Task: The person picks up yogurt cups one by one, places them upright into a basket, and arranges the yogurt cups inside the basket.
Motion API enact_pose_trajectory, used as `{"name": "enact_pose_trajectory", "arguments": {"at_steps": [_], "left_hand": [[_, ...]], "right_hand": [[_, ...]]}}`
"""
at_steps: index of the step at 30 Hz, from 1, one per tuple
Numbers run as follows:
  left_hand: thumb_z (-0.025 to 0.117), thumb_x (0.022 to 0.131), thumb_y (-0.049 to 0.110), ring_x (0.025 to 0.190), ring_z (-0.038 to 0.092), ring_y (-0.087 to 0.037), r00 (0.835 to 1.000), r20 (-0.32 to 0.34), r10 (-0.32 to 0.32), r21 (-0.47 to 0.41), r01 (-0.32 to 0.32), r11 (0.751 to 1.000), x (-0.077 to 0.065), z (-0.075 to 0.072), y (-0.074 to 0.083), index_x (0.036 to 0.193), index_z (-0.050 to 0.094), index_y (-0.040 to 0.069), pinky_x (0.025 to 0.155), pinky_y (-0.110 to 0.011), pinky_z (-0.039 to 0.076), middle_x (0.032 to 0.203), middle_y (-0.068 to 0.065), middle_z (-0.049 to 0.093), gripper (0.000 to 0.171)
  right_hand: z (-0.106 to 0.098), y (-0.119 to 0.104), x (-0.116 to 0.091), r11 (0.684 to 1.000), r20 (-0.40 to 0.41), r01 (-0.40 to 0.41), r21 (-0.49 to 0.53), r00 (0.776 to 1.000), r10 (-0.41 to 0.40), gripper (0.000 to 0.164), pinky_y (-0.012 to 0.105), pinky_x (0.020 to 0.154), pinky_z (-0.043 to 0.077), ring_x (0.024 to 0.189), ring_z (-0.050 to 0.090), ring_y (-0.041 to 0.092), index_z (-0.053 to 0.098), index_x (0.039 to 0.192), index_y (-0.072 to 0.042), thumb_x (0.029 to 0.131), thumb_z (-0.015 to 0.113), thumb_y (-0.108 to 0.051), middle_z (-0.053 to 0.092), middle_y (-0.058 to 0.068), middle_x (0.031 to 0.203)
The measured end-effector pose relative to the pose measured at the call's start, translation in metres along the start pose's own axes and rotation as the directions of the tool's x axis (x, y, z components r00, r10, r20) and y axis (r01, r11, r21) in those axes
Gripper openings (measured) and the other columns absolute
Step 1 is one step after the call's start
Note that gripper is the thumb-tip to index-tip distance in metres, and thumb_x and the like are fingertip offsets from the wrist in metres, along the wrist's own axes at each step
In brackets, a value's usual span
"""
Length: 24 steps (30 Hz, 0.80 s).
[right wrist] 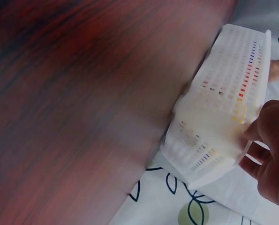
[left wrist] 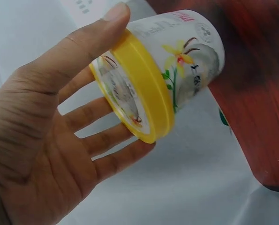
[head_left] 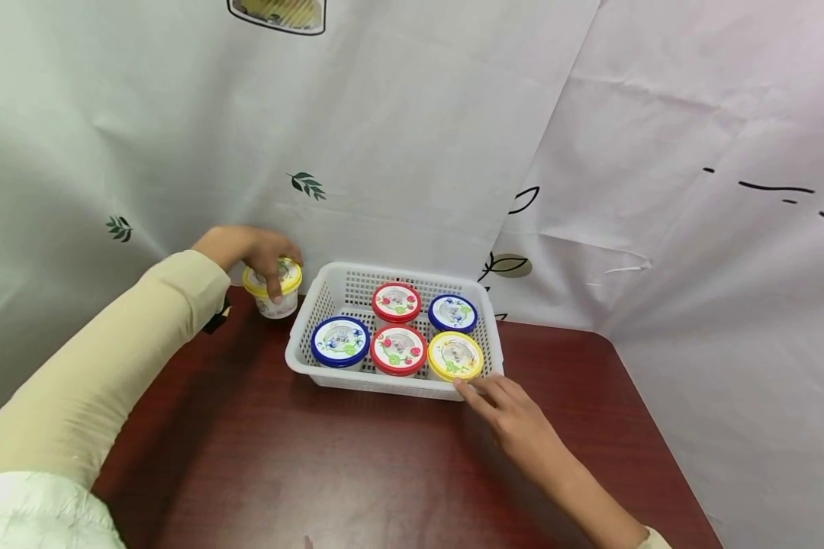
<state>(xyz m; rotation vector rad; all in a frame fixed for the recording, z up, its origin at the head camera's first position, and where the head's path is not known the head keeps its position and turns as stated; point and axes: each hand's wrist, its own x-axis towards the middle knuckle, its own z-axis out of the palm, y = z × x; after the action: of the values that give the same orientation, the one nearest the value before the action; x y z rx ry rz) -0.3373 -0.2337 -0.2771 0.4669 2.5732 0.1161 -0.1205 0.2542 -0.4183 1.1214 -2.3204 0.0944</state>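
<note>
My left hand (head_left: 261, 250) grips a white tub with a yellow lid (head_left: 278, 307) just left of a white plastic basket (head_left: 378, 383). In the left wrist view, the thumb lies along one side of the yellow-lidded tub (left wrist: 186, 61) and the fingers spread round the lid's edge. Whether its base touches the table cannot be told. My right hand (head_left: 515, 419) holds the basket's rim near the front right corner, thumb against the outer wall in the right wrist view. Inside the basket sit two blue-lidded tubs (head_left: 340, 341), two red-lidded tubs (head_left: 398, 349) and one yellow-lidded tub (head_left: 456, 356).
The basket stands on a dark red wooden table (head_left: 357, 465), close to its back edge. Behind it hangs a pale printed cloth (head_left: 398, 152). A small black object (head_left: 216, 319) shows beneath the left forearm.
</note>
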Motion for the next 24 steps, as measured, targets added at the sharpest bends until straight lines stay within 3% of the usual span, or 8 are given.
{"name": "enact_pose_trajectory", "arguments": {"at_steps": [11, 17, 24], "left_hand": [[0.102, 0.082, 0.034, 0.139, 0.060, -0.047, 1.000, 0.025, -0.002, -0.004, 0.002, 1.000, -0.009, -0.009, 0.008, 0.165, 0.052, 0.003, 0.114, -0.064, 0.057, 0.157, -0.029, 0.056, 0.102], [0.102, 0.082, 0.036, 0.140, 0.055, -0.047, 1.000, -0.014, 0.008, -0.047, -0.008, 0.999, -0.017, -0.015, 0.008, 0.165, 0.052, 0.004, 0.113, -0.063, 0.056, 0.161, -0.029, 0.052, 0.102], [0.100, 0.084, 0.038, 0.139, 0.055, -0.046, 0.997, -0.065, 0.049, -0.006, -0.049, 0.999, -0.028, -0.022, 0.005, 0.164, 0.053, 0.003, 0.113, -0.065, 0.054, 0.159, -0.029, 0.056, 0.099]], "right_hand": [[0.000, 0.000, 0.001, 1.000, -0.012, 0.006, -0.008, 1.000, -0.006, 0.081, 0.045, 0.100, 0.064, 0.116, 0.071, 0.027, 0.071, 0.153, -0.014, 0.079, 0.087, 0.015, 0.074, 0.008, 0.128], [0.002, -0.002, 0.001, 1.000, -0.042, 0.014, -0.001, 0.999, -0.014, 0.079, 0.045, 0.098, 0.064, 0.115, 0.071, 0.026, 0.072, 0.152, -0.013, 0.080, 0.087, 0.015, 0.074, 0.008, 0.128], [0.004, -0.001, 0.001, 1.000, -0.037, 0.014, -0.006, 0.999, -0.014, 0.077, 0.045, 0.099, 0.065, 0.115, 0.071, 0.027, 0.072, 0.152, -0.013, 0.081, 0.086, 0.014, 0.075, 0.008, 0.128]]}}
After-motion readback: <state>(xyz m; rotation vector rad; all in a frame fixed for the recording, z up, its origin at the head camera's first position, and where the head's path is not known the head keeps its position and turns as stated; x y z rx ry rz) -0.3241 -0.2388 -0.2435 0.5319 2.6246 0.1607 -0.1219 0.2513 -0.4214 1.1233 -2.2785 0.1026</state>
